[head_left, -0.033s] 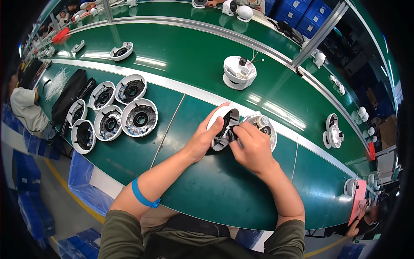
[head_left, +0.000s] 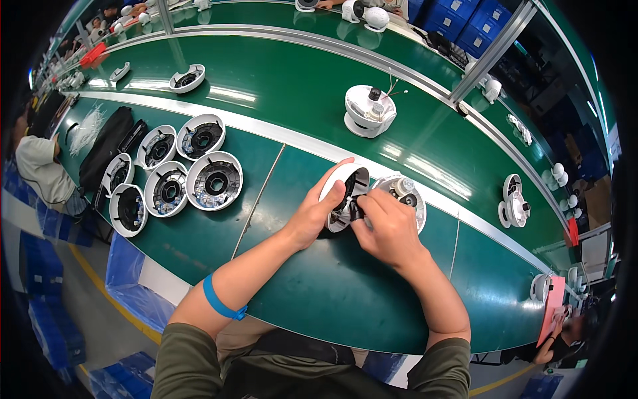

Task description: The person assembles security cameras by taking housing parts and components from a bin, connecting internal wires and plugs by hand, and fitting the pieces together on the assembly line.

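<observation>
My left hand point(head_left: 316, 211) is wrapped round a white bowl-shaped housing point(head_left: 337, 191), held tilted above the bench with its open side to the right. Black and metallic parts show inside it. At that opening my right hand point(head_left: 391, 223) is closed in a pinch. Something small and dark point(head_left: 357, 209) shows at its fingertips; what it is I cannot make out. Just behind the right hand, a white round unit point(head_left: 417, 211) with cylindrical parts lies on the bench, partly hidden by the hand.
Several white housings with black insides, one nearest me point(head_left: 214, 181), stand grouped on the left. Beside them lie a black cloth bag point(head_left: 106, 147) and white ties point(head_left: 86, 131). Beyond the metal rail, a white unit with upright wires point(head_left: 367, 113) stands on the green surface point(head_left: 279, 73).
The dark piece and the right fingertips have shifted very slightly at the housing's opening. Everything else stays in place.
</observation>
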